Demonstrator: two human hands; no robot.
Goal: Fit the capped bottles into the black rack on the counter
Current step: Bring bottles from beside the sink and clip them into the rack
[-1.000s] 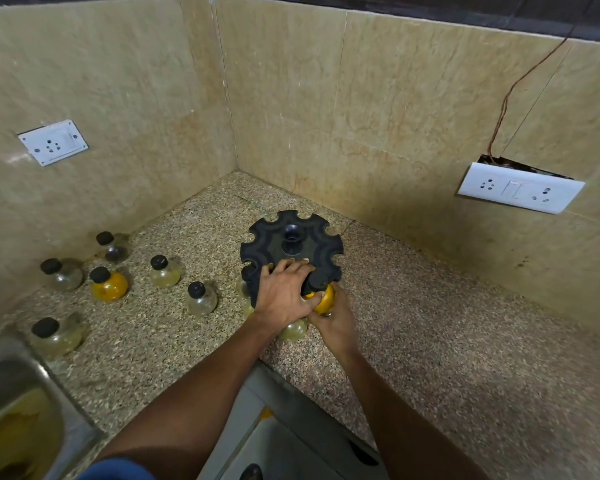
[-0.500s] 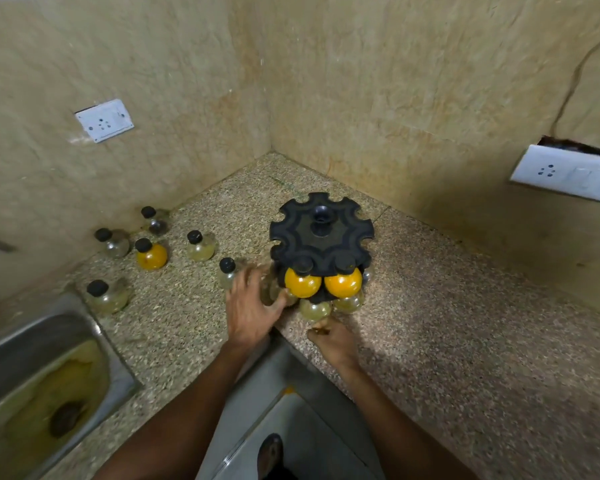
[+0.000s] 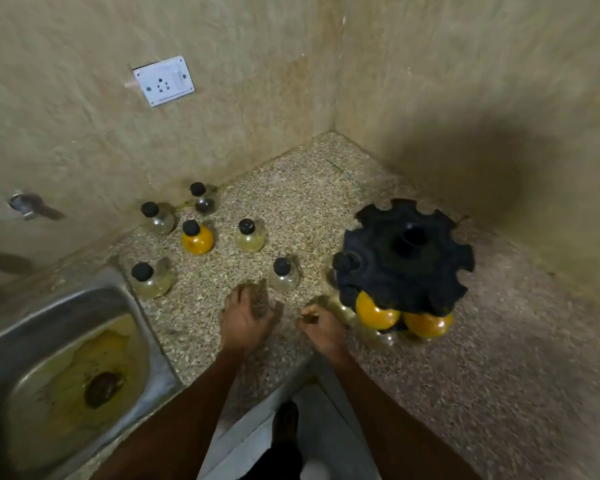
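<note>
My left hand (image 3: 246,315) is hovering low over the counter (image 3: 430,393), fingers loosely spread and blurred, holding nothing; my right hand (image 3: 321,329) is sitting beside it with fingers curled — whether anything is pinched in there I cannot tell; the black rack (image 3: 404,254) is standing to my right near the wall corner, two orange bottles (image 3: 376,311) hanging at its near rim and a capped one slotted at its left edge; six loose bottles are waiting on the counter to the left, the nearest clear bottle (image 3: 284,278) just ahead of my left fingers, an orange bottle (image 3: 197,238) further back; the sink (image 3: 49,306) is lying at far left; judging these as round, smooth, likely glass — slippery at the belly, breakable if knocked; I am reckoning the narrow neck under the cap is the place to pinch, since the rack's notches look cut for necks.
</note>
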